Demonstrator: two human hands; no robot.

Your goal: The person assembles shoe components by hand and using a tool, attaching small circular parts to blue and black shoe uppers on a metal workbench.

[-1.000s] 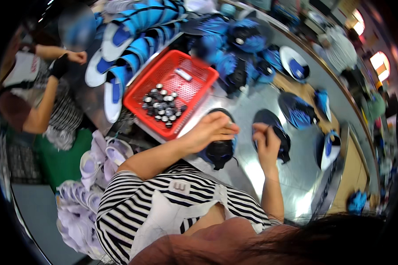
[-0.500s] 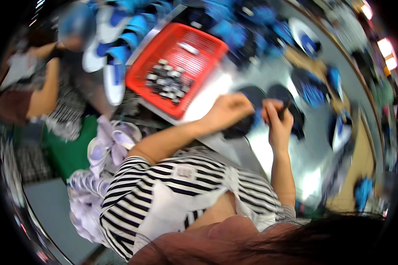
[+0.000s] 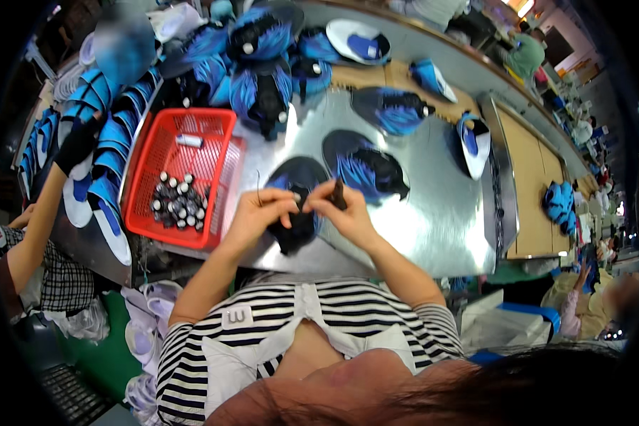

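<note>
On the metal table in front of me lies a piece with a rounded dark flat part and gathered blue and black fabric (image 3: 299,170). Both hands meet over its near end. My left hand (image 3: 259,216) is closed in a pinch, and a thin dark cord (image 3: 258,186) rises in a loop from its fingers. My right hand (image 3: 349,216) grips a slim dark handled tool (image 3: 339,193); its tip is hidden by the fingers. Just beyond lies a similar blue and black piece (image 3: 366,167). Left of my hands, a red plastic basket (image 3: 136,192) holds many small black-and-white toggles (image 3: 179,204) and a white tube-like item (image 3: 189,140).
More blue and black pieces (image 3: 263,92) are heaped at the back. Rows of blue pieces (image 3: 113,153) stand at the left, where a co-worker's dark-sleeved hand (image 3: 78,145) reaches. Right of the metal table (image 3: 440,227), a raised edge borders a cardboard-covered surface (image 3: 536,206).
My head view has turned and sharpened. My hands, apart before, have come together over the piece. My left hand has gone from a loose fist to a pinch; the right still holds the tool.
</note>
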